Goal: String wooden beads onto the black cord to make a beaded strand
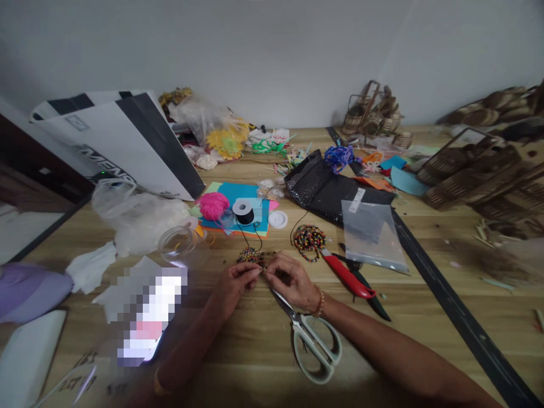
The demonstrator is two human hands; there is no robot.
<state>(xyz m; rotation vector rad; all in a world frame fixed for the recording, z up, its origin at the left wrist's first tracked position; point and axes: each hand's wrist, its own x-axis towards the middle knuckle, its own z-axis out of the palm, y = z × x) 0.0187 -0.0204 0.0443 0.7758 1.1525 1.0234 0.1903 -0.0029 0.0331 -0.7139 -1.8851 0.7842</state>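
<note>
My left hand [241, 284] is closed, thumb and forefinger pinched together just in front of a small heap of multicoloured beads [250, 255]. Facing it, my right hand [293, 279] pinches too, its fingertips almost meeting the left ones. Whatever lies between the fingertips is too small to make out. Dark cord runs from the beads back toward a white spool of black cord [243, 211]. A coiled strand of coloured beads [310, 242] rests beyond my right hand. Scissors with pale handles [317, 345] lie under and in front of that hand, blades partly covered.
Right of the strand lie a red-handled tool [351, 276], a clear plastic bag [374, 235] and a black bubble mailer [335, 192]. Pink yarn [213, 205] sits on coloured paper. At left are a phone [153, 317], a clear container [181, 245] and a large paper bag [140, 147].
</note>
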